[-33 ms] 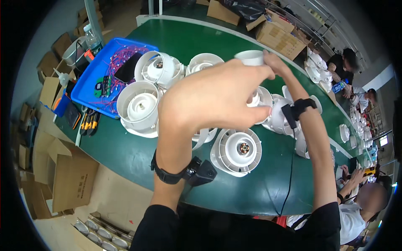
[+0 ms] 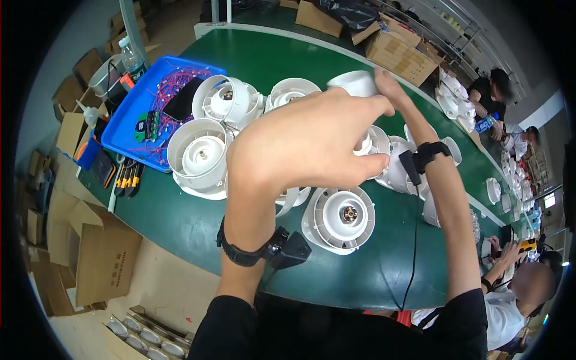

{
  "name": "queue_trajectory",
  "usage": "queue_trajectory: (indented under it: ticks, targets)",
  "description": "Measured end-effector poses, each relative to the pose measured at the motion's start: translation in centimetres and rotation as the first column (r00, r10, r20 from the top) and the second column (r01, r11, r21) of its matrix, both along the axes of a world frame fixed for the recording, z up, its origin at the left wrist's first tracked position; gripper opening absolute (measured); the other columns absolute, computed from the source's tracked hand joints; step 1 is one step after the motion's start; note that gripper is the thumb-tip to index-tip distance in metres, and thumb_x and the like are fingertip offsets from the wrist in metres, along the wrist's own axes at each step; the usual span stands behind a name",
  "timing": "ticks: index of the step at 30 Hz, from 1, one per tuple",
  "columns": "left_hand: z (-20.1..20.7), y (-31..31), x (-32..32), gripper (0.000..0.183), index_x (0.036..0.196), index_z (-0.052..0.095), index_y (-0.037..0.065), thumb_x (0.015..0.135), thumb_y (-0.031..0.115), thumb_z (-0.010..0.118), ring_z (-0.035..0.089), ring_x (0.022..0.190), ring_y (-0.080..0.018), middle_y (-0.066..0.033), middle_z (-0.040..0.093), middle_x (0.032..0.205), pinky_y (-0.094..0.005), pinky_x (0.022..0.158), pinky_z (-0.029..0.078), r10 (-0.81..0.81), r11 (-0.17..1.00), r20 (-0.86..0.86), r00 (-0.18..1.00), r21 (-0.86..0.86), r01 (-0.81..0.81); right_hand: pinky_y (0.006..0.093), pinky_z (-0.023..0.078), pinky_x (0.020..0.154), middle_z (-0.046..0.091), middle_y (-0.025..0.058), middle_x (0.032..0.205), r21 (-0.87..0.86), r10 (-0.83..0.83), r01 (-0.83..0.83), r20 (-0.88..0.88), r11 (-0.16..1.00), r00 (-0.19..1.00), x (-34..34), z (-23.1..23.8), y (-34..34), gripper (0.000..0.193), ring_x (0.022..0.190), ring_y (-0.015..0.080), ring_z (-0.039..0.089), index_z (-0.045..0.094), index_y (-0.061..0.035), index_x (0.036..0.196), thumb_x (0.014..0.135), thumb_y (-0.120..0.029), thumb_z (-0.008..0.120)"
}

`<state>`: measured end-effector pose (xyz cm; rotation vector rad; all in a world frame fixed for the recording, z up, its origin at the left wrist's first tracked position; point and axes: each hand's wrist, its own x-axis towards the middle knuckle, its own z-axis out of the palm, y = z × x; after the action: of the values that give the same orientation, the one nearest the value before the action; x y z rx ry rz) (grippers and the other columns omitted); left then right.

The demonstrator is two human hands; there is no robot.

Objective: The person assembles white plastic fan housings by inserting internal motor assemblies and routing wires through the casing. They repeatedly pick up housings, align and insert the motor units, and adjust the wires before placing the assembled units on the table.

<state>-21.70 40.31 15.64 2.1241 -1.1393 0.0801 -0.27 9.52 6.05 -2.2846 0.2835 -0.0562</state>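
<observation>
Pinched with the right hand [image 2: 389, 90] at the side of a small white cup [image 2: 354, 81], fingertips pressed against its wall. Curled the left hand [image 2: 306, 144] just below and in front of it, back turned to the camera, forefinger stretched out under the cup; could not tell whether that hand truly gripped anything, since the palm side stayed out of sight. Held the cup high above the green table [image 2: 180, 231], over a cluster of round white fan housings [image 2: 198, 156], apart from all of them. Judged the grip thin: pinched only at one side on smooth plastic, so could easily have slipped and dropped onto the housing with the bare metal hub [image 2: 342, 217] right below, or rolled off the near edge toward the cardboard boxes [image 2: 102, 258]. Judged also that the black cable [image 2: 414, 240] hanging from the right wrist strap [image 2: 429, 153] could have snagged on a housing and dragged it. Looked plain and glossy, that cup: white, round, open-ended, slightly tapered, unmarked, its lower part hidden behind the left hand. Noted a blue tray [image 2: 129, 129] of red wires further left, well apart.
</observation>
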Motion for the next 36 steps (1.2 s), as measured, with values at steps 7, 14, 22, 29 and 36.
queue_trajectory:
  ticks: [7, 14, 22, 29, 36]
  targets:
    - [0.7, 1.1, 0.1, 0.053, 0.137, 0.055, 0.005, 0.089, 0.024, 0.070, 0.073, 0.083, -0.0292, -0.0220, 0.074, 0.093, -0.0365, 0.074, 0.058, 0.048, 0.999, -0.138, 0.989, 0.004, -0.048, 0.0445, 0.059, 0.075, 0.071, 0.0249, 0.108, -0.761, 0.469, -0.172, 0.191, 0.626, 0.862, -6.2, 0.2, 3.8, 0.053, 0.080, 0.0394, 0.073, 0.059, -0.0028, 0.129, 0.095, -0.043, 0.054]
    - [0.9, 2.7, 0.1, 0.045, 0.136, 0.054, 0.004, 0.095, 0.017, 0.065, 0.069, 0.081, -0.0180, -0.0181, 0.073, 0.090, -0.0315, 0.075, 0.055, 0.192, 0.981, -0.180, 0.965, 0.009, -0.193, 0.0424, 0.055, 0.074, 0.071, 0.0192, 0.089, -0.520, 0.586, -0.442, 0.145, 0.731, 0.797, -16.0, 3.4, 3.5, 0.025, 0.077, 0.0363, 0.069, 0.073, -0.0035, 0.096, 0.087, -0.023, 0.061]
    - [0.3, 1.8, 0.7, 0.045, 0.138, 0.055, 0.007, 0.096, 0.020, 0.064, 0.067, 0.080, -0.0152, -0.0150, 0.071, 0.089, -0.0288, 0.073, 0.053, 0.154, 0.988, -0.209, 0.966, 0.036, -0.150, 0.0419, 0.055, 0.078, 0.064, 0.0129, 0.109, -0.720, 0.673, -0.298, 0.308, 0.627, 0.673, -26.5, 2.9, 5.1, 0.038, 0.099, 0.0294, 0.065, 0.067, -0.0077, 0.112, 0.083, -0.031, 0.074]
    - [1.1, 0.7, 0.3, 0.046, 0.139, 0.053, 0.007, 0.097, 0.022, 0.063, 0.067, 0.086, -0.0186, -0.0176, 0.071, 0.099, -0.0307, 0.075, 0.053, 0.162, 0.986, -0.263, 0.951, 0.093, -0.142, 0.0584, 0.046, 0.092, 0.041, 0.0264, 0.142, -0.667, 0.810, -0.629, -0.065, 0.399, 0.583, -33.5, -1.1, 7.9, 0.089, 0.130, 0.0463, 0.042, 0.046, -0.0221, 0.146, 0.070, -0.048, 0.084]
    - [0.6, 0.8, 0.4, 0.051, 0.136, 0.053, 0.001, 0.093, 0.026, 0.065, 0.073, 0.075, -0.0283, -0.0237, 0.073, 0.098, -0.0365, 0.064, 0.056, 0.155, 0.987, -0.232, 0.960, 0.002, -0.159, 0.0529, 0.043, 0.095, 0.045, 0.0253, 0.136, -0.637, 0.795, -0.601, 0.032, 0.483, 0.606, -35.0, -2.1, 8.0, 0.076, 0.125, 0.0440, 0.045, 0.059, -0.0234, 0.136, 0.068, -0.041, 0.085]
